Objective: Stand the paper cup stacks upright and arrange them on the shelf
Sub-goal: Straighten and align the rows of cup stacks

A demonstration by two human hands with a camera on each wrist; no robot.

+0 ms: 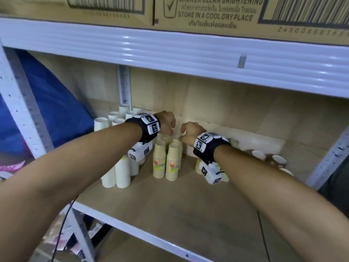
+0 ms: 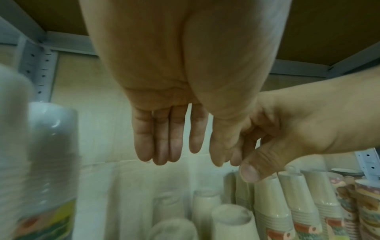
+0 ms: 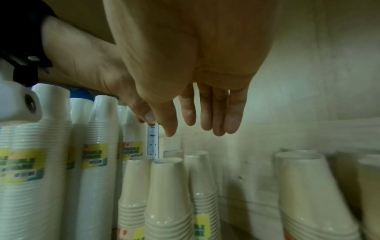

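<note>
Two beige paper cup stacks (image 1: 159, 163) (image 1: 172, 163) stand upside down in the middle of the wooden shelf (image 1: 170, 214). They also show in the right wrist view (image 3: 168, 194). Taller white cup stacks (image 1: 122, 173) (image 3: 96, 146) stand upright at the left. My left hand (image 1: 168, 122) (image 2: 191, 146) hovers just above the beige stacks, fingers straight and hanging down, holding nothing. My right hand (image 1: 188, 129) (image 3: 193, 123) hangs beside it, fingers relaxed and empty, thumb close to a cup top. More stacks (image 1: 278, 160) lie at the right, partly hidden by my right arm.
The white beam of the shelf above (image 1: 188, 53) sits low over my hands, with cardboard boxes (image 1: 207, 14) on it. A white perforated upright (image 1: 124, 84) stands at the back left. A blue bag (image 1: 47, 103) fills the neighbouring bay. Bare board lies in front of the stacks.
</note>
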